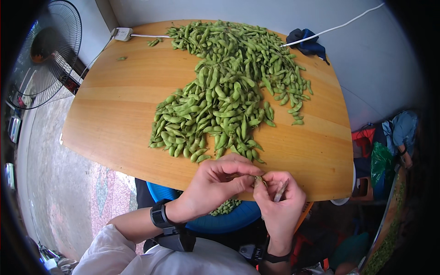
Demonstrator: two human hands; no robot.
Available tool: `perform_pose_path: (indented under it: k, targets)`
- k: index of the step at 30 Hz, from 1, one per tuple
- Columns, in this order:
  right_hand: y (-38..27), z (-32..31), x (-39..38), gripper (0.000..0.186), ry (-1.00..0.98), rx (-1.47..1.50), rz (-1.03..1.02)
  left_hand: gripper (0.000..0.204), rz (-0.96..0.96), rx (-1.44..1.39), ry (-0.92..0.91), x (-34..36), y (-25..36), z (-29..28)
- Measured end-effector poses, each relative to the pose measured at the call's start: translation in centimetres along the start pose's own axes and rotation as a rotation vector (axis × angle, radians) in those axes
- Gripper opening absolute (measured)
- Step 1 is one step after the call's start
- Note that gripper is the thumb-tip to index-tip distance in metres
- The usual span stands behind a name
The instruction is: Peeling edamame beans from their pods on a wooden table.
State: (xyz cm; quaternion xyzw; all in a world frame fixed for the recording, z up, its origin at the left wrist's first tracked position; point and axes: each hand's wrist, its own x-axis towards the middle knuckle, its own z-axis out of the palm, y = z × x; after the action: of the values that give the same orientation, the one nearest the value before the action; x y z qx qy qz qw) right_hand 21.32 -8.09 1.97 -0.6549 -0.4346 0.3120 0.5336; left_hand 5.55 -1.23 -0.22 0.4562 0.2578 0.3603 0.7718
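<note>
My left hand (220, 183) and my right hand (279, 206) meet at the table's front edge, pinched together on a small green pod (259, 180), partly hidden by fingers. My right hand also has a thin pale object (280, 190) in its fingers, too small to make out. Just beyond my hands lies a large pile of green pods (206, 117) on the wooden table (105, 105). Below the front edge sits a blue basin (201, 222) with small green bits (224, 207) in it, partly hidden by my arms and hands.
A standing fan (43, 55) is at the left. A power strip (123, 34), white cables and a dark cloth (307, 41) are along the back. At the right are a person's blue sleeve and hand (405, 158), a green bag (381, 167) and red stools (363, 142).
</note>
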Motion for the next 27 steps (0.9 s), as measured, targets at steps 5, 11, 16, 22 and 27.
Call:
perform_pose_path:
  k: [5, 11, 16, 22, 27]
  targets:
    - [-0.5, -0.6, 0.4, 0.010, -0.091, 0.097, 0.072, 0.027, -0.107, -0.065, -0.046, 0.1, 0.7, -0.7]
    - [-0.7, -0.8, 0.4, 0.010, -0.140, 0.098, 0.104, 0.027, -0.142, -0.066, -0.066, 0.1, 0.9, -0.9]
    - [-0.4, -0.2, -0.1, 0.013, -0.083, -0.004, 0.036, 0.026, -0.077, -0.064, -0.072, -0.1, 1.0, -0.6]
    - [0.6, 0.9, -0.5, 0.018, 0.044, -0.173, -0.195, 0.027, 0.013, 0.022, -0.062, -0.2, 0.6, -0.6]
    - [0.5, 0.7, -0.4, 0.017, 0.043, -0.187, -0.201, 0.028, -0.022, 0.067, -0.021, -1.0, 1.2, -0.9]
